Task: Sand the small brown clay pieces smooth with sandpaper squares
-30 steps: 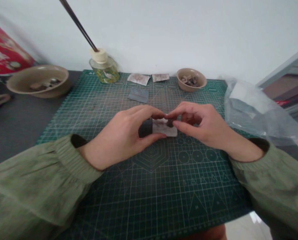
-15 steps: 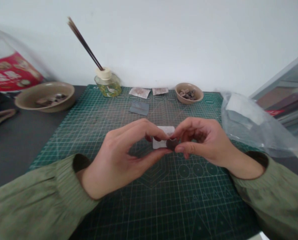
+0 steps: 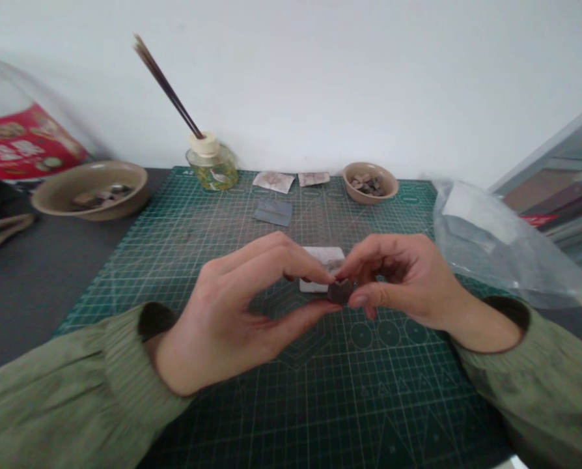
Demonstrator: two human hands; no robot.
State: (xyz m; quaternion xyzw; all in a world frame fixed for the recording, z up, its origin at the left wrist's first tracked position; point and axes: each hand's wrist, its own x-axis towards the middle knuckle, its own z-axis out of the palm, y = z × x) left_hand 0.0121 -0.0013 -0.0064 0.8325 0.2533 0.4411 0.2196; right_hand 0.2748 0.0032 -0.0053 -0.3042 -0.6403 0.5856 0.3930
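A small dark brown block (image 3: 340, 292) with angled edges is up between my two hands over the middle of the cutting mat. My left hand (image 3: 247, 306) pinches its left side, index fingertip above and thumb below. From the right, the index fingertip and thumb of my right hand (image 3: 403, 280) close on the block's upper and right edges. Just behind the fingers lies a white piece (image 3: 313, 286), partly covered by them, with a greyish patch near its right side. What it is made of I cannot tell.
Farther back on the green cutting mat (image 3: 213, 228) are a grey sheet (image 3: 274, 212), two stained paper pieces (image 3: 274, 182), a reed diffuser (image 3: 211, 163) and a small bowl of blocks (image 3: 369, 195). A larger bowl (image 3: 90, 207) stands left, a clear plastic bag (image 3: 491, 241) right.
Both hands have shifted slightly right and down with the block. It appears turned, showing more of its angled face, and the right thumb sits a little farther right.
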